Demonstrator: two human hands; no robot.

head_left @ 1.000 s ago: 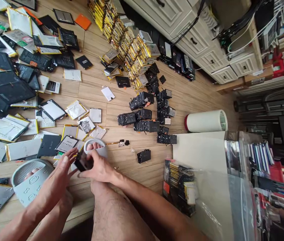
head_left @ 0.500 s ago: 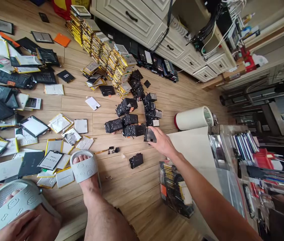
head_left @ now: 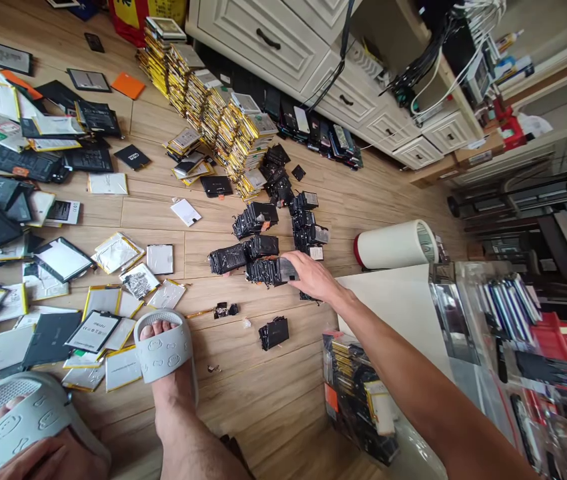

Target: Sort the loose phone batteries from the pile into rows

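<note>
My right hand is closed on a flat black phone battery and holds it against the right end of a row of black batteries. Other black battery stacks stand just behind and to the left. A column of black stacks rises beyond my fingers. Nearer to me, a small black battery stack sits apart on the floor. At the lower left edge, my left hand rests by my sandalled foot, partly cut off; its visible fingers look loosely extended, with nothing seen in them.
Loose batteries cover the left floor. Long yellow-edged battery stacks run along white drawers. On the right are a white cylinder, a clear bin of batteries and a cluttered shelf. My grey sandals stand in front.
My right hand has moved slightly left, bringing the black battery up against the end of the row. My left hand stays low by my foot. The view has shifted a little.
</note>
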